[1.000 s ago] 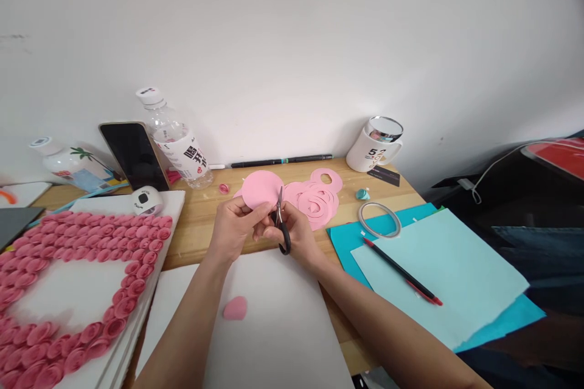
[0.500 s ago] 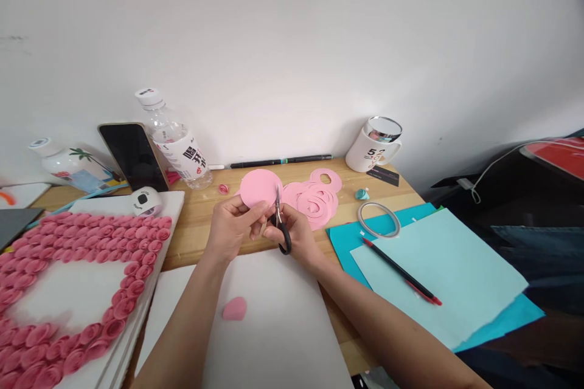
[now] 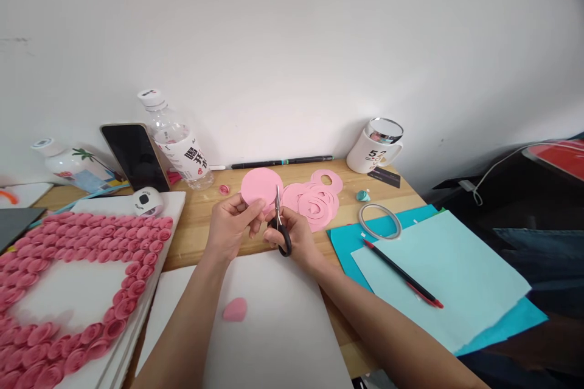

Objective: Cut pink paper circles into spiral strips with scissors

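Between thumb and fingers my left hand [image 3: 235, 219] pinches a pink paper circle [image 3: 261, 185], held up above the desk. My right hand [image 3: 294, 232] is closed around the black handles of small scissors [image 3: 278, 209]; their blades point up at the circle's right edge. Just behind my right hand lies a pile of pink paper rings and spirals [image 3: 314, 202]. A small pink paper scrap [image 3: 235, 310] rests on the white board [image 3: 274, 328] under my forearms. My fingers partly hide the circle's lower edge.
On the left lies a board covered with pink paper roses [image 3: 86, 237]. A phone [image 3: 135, 157], a bottle [image 3: 177, 146] and a mug [image 3: 375, 146] stand along the wall. A pen [image 3: 404, 273] and a tape roll [image 3: 379, 221] lie on blue paper sheets [image 3: 456, 279] at right.
The hands, circle and scissors stay almost in place, the circle turning only slightly against the blades. The whole view has shifted a little.
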{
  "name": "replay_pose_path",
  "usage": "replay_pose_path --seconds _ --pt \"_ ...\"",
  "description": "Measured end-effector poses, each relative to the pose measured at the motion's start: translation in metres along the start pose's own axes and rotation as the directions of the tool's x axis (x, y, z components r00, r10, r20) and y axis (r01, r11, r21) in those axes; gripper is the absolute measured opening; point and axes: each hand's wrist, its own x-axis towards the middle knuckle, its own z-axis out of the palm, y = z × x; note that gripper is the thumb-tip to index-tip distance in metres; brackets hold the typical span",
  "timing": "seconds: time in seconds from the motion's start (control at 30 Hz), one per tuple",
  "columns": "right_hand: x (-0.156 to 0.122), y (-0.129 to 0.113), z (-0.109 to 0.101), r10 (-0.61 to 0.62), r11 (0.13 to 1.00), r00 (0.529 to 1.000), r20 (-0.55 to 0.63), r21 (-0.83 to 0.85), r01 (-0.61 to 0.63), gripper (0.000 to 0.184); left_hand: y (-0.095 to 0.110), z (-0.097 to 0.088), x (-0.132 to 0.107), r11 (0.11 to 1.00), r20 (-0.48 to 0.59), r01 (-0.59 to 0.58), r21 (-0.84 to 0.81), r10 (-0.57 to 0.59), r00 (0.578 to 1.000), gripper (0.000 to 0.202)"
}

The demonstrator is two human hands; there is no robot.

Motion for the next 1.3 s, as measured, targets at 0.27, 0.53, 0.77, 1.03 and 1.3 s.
replay_pose_path --seconds 0.27,0.53,0.77,1.03,1.3 --pt "0.0034 -0.0025 0.0006 -0.050 0.998 0.999 -0.001 0.036 0.050 0.043 -0.0029 0.0015 -0.0009 0.999 -0.027 0.032 0.034 -0.031 0.999 0.021" --pt "0.0051 -0.0029 -0.0019 -0.140 0.990 0.990 0.005 0.013 0.140 0.042 -0.0019 0.0016 -0.0011 0.994 -0.027 0.034 0.106 -0.032 0.999 0.021" --pt "0.0050 -0.0051 -0.0013 -0.133 0.991 0.991 -0.008 -0.013 0.133 0.043 -0.0015 -0.0004 -0.0012 0.995 -0.030 0.043 0.094 -0.040 0.999 0.017" --pt "0.0039 -0.0068 -0.0019 -0.104 0.993 0.994 -0.024 -0.060 0.102 0.041 -0.0010 0.0007 -0.0006 0.998 -0.022 0.014 0.069 -0.013 1.000 0.020" --pt "0.0032 -0.0069 -0.0037 -0.052 0.998 0.999 -0.001 -0.026 0.052 0.035 0.0026 0.0002 -0.0008 0.998 -0.046 0.032 0.060 -0.029 0.999 0.021"
